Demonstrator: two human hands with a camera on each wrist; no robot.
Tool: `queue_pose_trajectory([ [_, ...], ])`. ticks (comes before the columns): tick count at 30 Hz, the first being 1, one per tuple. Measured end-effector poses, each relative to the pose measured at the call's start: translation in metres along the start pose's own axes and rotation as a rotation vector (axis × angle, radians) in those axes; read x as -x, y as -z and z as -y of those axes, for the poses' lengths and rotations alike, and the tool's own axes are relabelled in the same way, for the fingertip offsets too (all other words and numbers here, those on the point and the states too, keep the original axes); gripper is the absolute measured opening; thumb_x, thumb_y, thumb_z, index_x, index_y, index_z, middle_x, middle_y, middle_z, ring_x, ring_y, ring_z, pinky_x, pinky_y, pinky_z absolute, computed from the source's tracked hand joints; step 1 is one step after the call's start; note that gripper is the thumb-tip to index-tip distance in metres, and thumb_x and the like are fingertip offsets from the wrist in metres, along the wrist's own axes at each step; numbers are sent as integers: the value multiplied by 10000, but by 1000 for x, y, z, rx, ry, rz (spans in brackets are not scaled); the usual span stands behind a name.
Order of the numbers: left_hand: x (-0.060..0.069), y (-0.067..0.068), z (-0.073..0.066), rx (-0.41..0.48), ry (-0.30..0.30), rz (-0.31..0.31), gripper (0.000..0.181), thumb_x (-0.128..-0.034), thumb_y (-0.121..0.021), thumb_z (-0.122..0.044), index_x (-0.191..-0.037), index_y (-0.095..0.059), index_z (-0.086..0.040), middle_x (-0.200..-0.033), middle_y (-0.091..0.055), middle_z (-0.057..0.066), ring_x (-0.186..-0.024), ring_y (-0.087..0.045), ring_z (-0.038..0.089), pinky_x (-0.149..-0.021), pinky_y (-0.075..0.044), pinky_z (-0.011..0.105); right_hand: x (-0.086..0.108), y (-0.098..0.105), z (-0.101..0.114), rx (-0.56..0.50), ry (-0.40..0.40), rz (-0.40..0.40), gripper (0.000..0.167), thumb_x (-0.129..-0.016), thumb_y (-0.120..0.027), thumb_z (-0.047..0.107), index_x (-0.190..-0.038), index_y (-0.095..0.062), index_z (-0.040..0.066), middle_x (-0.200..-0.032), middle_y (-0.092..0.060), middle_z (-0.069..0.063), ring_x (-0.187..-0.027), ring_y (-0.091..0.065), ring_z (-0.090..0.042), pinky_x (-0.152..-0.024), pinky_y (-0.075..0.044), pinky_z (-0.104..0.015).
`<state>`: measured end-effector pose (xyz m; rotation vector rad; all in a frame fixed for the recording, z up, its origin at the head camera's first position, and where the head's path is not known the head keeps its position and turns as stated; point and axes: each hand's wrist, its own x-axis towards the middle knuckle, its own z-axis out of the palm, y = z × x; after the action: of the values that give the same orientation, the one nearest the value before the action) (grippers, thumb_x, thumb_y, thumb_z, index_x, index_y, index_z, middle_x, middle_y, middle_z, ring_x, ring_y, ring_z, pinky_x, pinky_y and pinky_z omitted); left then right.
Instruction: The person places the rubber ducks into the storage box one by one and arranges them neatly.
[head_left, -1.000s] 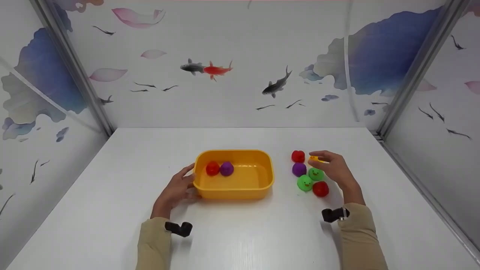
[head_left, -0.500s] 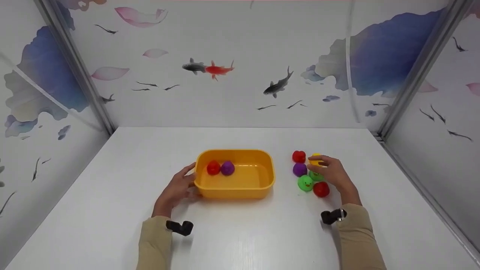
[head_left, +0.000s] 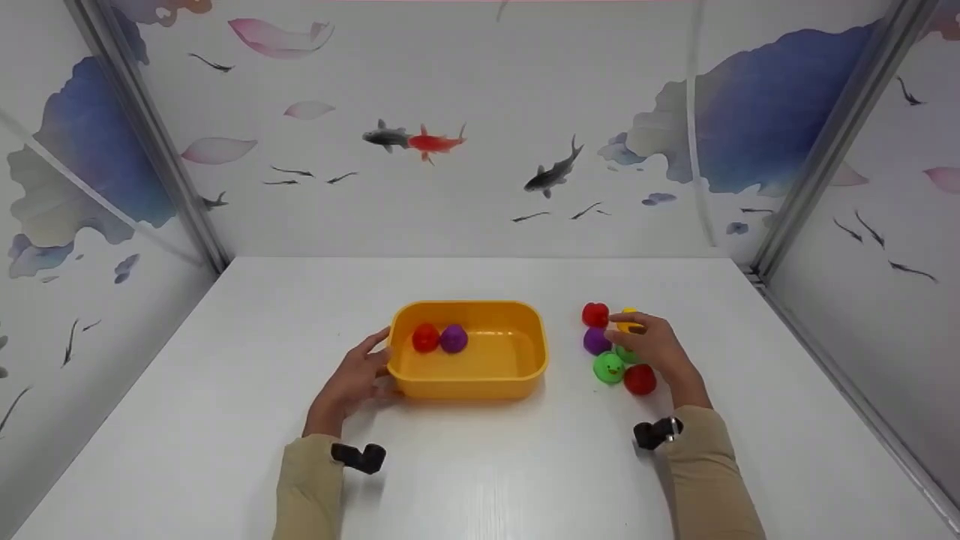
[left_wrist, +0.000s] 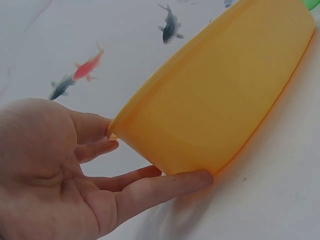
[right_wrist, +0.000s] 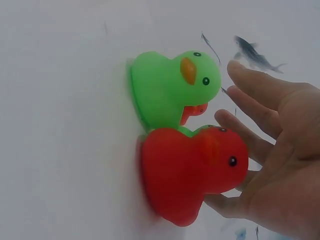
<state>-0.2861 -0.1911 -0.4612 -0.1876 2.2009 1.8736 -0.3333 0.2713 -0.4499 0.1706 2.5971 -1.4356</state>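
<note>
In the head view, my left hand (head_left: 358, 381) touches the left end of a yellow basin (head_left: 469, 388) with its fingers and thumb extended along the outer wall. Inside lie a red rubber duck (head_left: 426, 337) and a purple one. My right hand (head_left: 654, 349) hovers over a cluster of rubber ducks, fingertips closest to a red duck (head_left: 595, 315) and a purple duck (head_left: 597, 341). A yellow duck (head_left: 628, 318) and a green duck (head_left: 626, 355) are partly covered by that hand. In the right wrist view its fingers are spread beside a green duck (right_wrist: 160, 85) and a red duck (right_wrist: 175, 172).
Everything stands on a white table (head_left: 480, 465) enclosed by white panels printed with fish and petals. The back panel (head_left: 465, 202) rises from the table's far edge. A small black camera (head_left: 360, 457) is strapped at the left wrist, another (head_left: 657, 433) at the right.
My right hand has shifted left, from over the yellow duck toward the red and purple ducks; more of the yellow duck shows than a second ago. My left hand and the basin stay put.
</note>
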Motion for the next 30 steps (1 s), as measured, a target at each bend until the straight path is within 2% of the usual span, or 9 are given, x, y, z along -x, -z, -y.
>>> queue_pose_trajectory([
  [8, -1, 1, 1, 1, 8, -5, 526, -1081, -431, -274, -1587, -285, -271, -1547, -448, 152, -1280, -570, 342, -915, -605, 435, -5, -7, 2, 23, -19, 10, 553, -941, -688, 392, -1423, -556, 156, -1620, -278, -223, -1477, -274, -441, -1197, -361, -534],
  [16, -2, 0, 1, -5, 21, -12, 527, -1077, -443, -291, -1582, -293, -284, -1531, -472, 146, -1249, -588, 330, -929, -600, 425, -9, -5, 0, 28, 21, 12, 518, -958, -671, 367, -1409, -567, 135, -1640, -245, -197, -1511, -178, -460, -1228, -249, -611],
  [23, -3, -1, 2, -10, 19, -24, 518, -1072, -462, -299, -1570, -320, -301, -1505, -505, 135, -1215, -615, 310, -906, -609, 407, -9, -7, -2, 45, 48, 14, 478, -953, -687, 308, -1380, -596, 114, -1639, -272, -163, -1523, -154, -461, -1222, -235, -632],
  [30, -3, 0, 1, -4, 3, -5, 519, -1080, -437, -276, -1580, -298, -275, -1535, -465, 163, -1251, -600, 336, -894, -611, 423, -11, -9, -5, 90, 68, 32, 534, -946, -696, 319, -1406, -565, 81, -1612, -299, -214, -1504, -191, -474, -1216, -265, -615],
])
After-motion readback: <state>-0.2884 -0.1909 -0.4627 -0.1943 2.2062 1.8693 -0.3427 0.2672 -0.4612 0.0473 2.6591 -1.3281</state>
